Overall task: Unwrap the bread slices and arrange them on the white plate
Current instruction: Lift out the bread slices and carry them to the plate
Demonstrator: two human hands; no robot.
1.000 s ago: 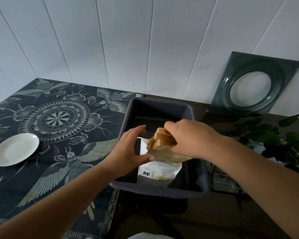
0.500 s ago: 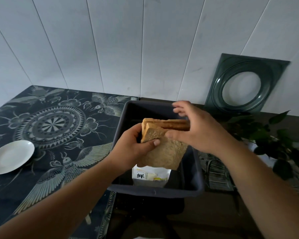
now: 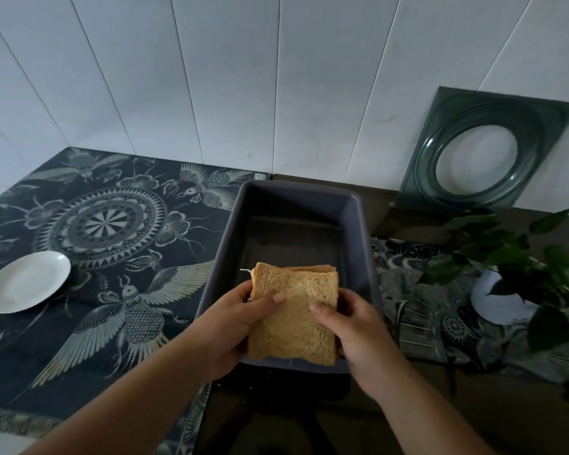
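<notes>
White panelled walls back a dark counter (image 3: 473, 408) draped on its left side with a navy cloth (image 3: 89, 284) printed with pale birds, flowers and a round mandala. Seen from the head camera, a person holds a stack of brown bread slices (image 3: 293, 313) with both hands above the near end of a grey rectangular tub (image 3: 358, 224). The left hand (image 3: 234, 326) grips the stack's left edge, thumb laid across the top slice; the right hand (image 3: 352, 330) clamps the right edge, thumb likewise pressed on the top face. Edges of further slices show at the far side of the stack, and a small white scrap pokes out near its far left corner. No wrapper can be seen around the bread. The tub's far half lies bare and dark inside; its near floor is hidden by the slices and hands. Well to the left, the white plate (image 3: 27, 282) sits on the cloth with nothing on it, apart from the tub. Against the wall at the far right leans a dark green square panel (image 3: 440, 133) with a round opening. Nearer, at the right edge, a leafy green plant (image 3: 506, 254) rises from a white pot (image 3: 493, 300) standing on a second patterned cloth (image 3: 418, 310).
</notes>
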